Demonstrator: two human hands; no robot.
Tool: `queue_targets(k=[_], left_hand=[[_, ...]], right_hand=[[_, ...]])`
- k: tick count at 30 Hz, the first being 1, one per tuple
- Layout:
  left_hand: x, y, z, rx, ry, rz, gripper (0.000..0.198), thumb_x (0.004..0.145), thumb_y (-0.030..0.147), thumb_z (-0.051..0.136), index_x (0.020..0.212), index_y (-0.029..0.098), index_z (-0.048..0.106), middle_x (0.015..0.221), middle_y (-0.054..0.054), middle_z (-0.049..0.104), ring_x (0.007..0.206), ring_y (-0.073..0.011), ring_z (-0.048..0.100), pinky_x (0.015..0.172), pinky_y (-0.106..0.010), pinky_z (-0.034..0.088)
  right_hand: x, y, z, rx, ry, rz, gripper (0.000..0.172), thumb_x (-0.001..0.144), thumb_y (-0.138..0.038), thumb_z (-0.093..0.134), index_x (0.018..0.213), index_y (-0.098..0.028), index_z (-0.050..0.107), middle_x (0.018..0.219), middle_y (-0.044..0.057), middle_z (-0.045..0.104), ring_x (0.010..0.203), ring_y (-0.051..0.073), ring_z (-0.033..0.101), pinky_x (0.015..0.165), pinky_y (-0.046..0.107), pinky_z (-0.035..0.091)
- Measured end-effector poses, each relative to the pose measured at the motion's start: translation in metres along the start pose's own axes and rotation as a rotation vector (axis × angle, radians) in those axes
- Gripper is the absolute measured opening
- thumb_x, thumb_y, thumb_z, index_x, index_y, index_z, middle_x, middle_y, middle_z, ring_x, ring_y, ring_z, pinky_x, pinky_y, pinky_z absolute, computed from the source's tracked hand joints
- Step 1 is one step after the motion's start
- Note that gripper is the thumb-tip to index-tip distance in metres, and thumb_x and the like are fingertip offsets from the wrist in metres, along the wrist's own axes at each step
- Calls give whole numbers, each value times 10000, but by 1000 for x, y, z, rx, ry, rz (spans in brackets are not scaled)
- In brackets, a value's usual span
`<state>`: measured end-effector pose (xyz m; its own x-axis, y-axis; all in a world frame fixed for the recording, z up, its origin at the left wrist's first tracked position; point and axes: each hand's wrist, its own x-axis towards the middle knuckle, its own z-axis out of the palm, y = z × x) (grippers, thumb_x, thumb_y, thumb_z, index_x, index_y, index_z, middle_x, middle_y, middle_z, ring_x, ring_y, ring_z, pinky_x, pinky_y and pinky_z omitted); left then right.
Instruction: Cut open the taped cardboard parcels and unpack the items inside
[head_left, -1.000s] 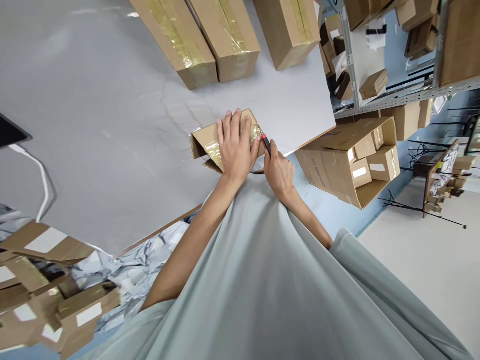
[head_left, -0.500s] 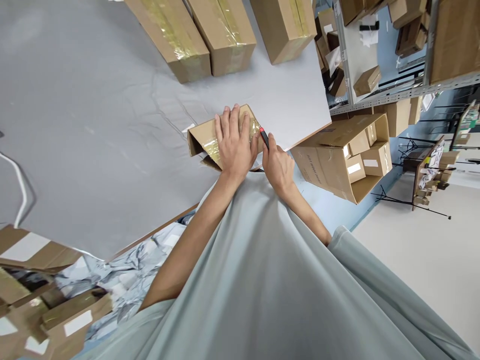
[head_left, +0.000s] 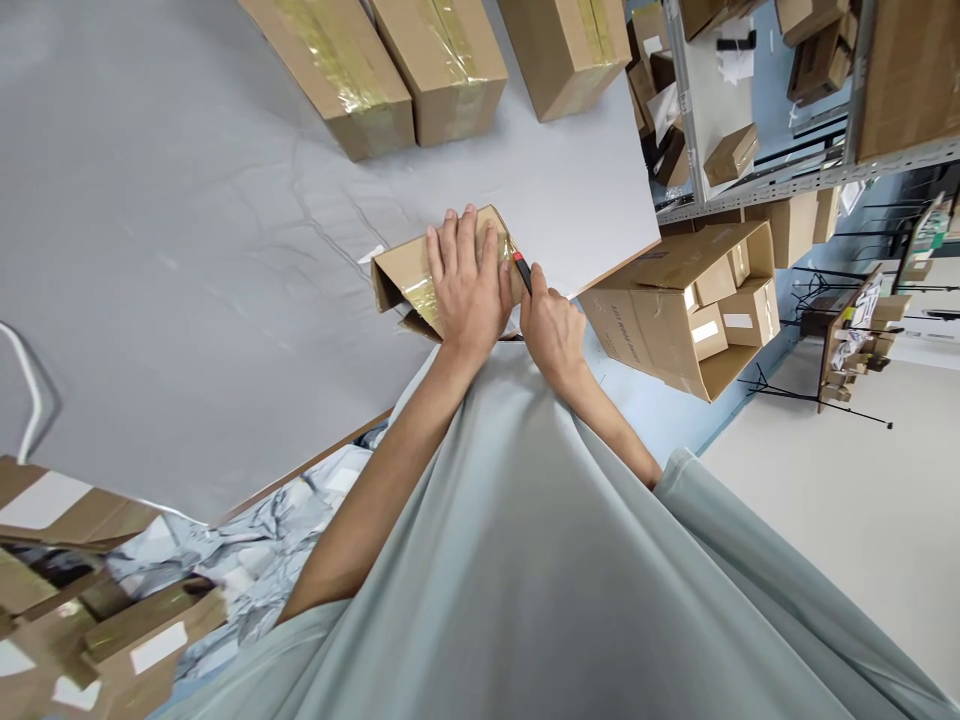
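Note:
A small cardboard box (head_left: 411,262) with shiny clear tape lies at the near edge of the table. Its left end gapes, with a flap standing out. My left hand (head_left: 469,290) rests flat on the box top, fingers stretched out and pointing away from me. Closed around a black and red box cutter (head_left: 522,268), my right hand (head_left: 553,328) is just right of the box. The cutter's red tip meets the box's right edge at the tape; its blade cannot be made out.
Taped cartons (head_left: 461,85) line the far side of the grey table (head_left: 187,250). Right of the table, a large open carton (head_left: 645,325) holds several small boxes. A white cable (head_left: 31,390) lies at left. More boxes (head_left: 150,640) are heaped at lower left, and a metal shelf (head_left: 694,120) stands at upper right.
My right hand and the box cutter have shifted very slightly up and left along the box's right edge. My left hand keeps its place on the box. The whole view has shifted a little.

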<state>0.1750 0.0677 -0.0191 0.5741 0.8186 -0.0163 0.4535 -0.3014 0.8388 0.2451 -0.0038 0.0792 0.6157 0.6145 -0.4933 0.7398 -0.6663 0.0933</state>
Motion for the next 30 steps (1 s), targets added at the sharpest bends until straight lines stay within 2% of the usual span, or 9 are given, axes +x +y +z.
queue_targets(k=[2, 5, 9, 12, 14, 19, 23, 26, 30], left_hand=[[1, 0, 2, -17, -6, 10, 972, 1045, 763, 37, 1399, 150, 703, 1822, -22, 481, 1529, 13, -525, 1363, -327, -326], [-1, 1, 5, -63, 2, 5, 919, 1078, 742, 109, 1493, 134, 659, 1826, -36, 477, 1626, -43, -451, 1394, -408, -310], [-4, 3, 7, -128, 15, -56, 818, 1111, 723, 252, 1623, 182, 591, 1870, -36, 406, 1791, -181, -204, 1482, -543, -175], [-5, 5, 5, -135, 1, -82, 749, 1138, 658, 315, 1683, 194, 536, 1903, -54, 332, 1831, -281, 7, 1496, -630, -105], [-6, 5, 4, -140, -13, -78, 717, 1149, 615, 343, 1707, 196, 510, 1911, -60, 311, 1828, -308, 79, 1495, -649, -94], [-8, 6, -1, -143, -18, -46, 682, 1141, 574, 406, 1701, 204, 530, 1887, -90, 366, 1821, -326, 132, 1494, -649, -44], [-7, 7, -5, -137, -6, -34, 671, 1114, 564, 498, 1693, 228, 553, 1864, -134, 405, 1805, -357, 201, 1488, -671, 21], [-4, 6, -7, -66, -4, -29, 646, 1132, 575, 490, 1673, 231, 571, 1843, -153, 442, 1788, -359, 268, 1484, -659, 63], [-9, -1, -22, 25, 46, -25, 582, 1170, 588, 423, 1586, 248, 647, 1785, -160, 526, 1751, -344, 363, 1463, -643, 191]], right_hand=[[1, -3, -5, 9, -2, -1, 620, 1229, -358, 325, 1811, -147, 297, 1142, 208, 820, 1095, 337, 822, 968, 453, 633], [-1, -6, -14, 30, 2, 4, 565, 1242, -387, 285, 1737, -148, 413, 1074, 200, 825, 1102, 354, 824, 955, 466, 631], [-12, -6, -23, 1, -29, 64, 468, 1236, -343, 326, 1598, -178, 572, 1090, 199, 824, 1091, 366, 827, 965, 480, 612], [-23, 2, -22, -30, -74, 122, 416, 1209, -257, 372, 1526, -188, 632, 1103, 199, 836, 1077, 359, 828, 946, 451, 604], [-31, 8, -19, -44, -102, 154, 402, 1208, -253, 384, 1508, -192, 644, 1098, 198, 844, 1051, 355, 835, 913, 426, 600], [-55, 28, -18, -13, -135, 154, 384, 1226, -325, 387, 1470, -206, 658, 1047, 165, 851, 963, 349, 836, 850, 384, 567], [-64, 58, -11, 147, -44, 101, 404, 1220, -413, 375, 1434, -211, 651, 967, 115, 845, 856, 341, 811, 814, 366, 542], [-25, 86, 15, 359, 81, 72, 450, 1223, -496, 347, 1380, -196, 643, 949, 104, 843, 788, 291, 793, 807, 335, 531], [81, 105, 66, 538, 90, 57, 459, 1196, -470, 367, 1288, -135, 667, 885, 118, 819, 812, 249, 772, 853, 313, 534]])
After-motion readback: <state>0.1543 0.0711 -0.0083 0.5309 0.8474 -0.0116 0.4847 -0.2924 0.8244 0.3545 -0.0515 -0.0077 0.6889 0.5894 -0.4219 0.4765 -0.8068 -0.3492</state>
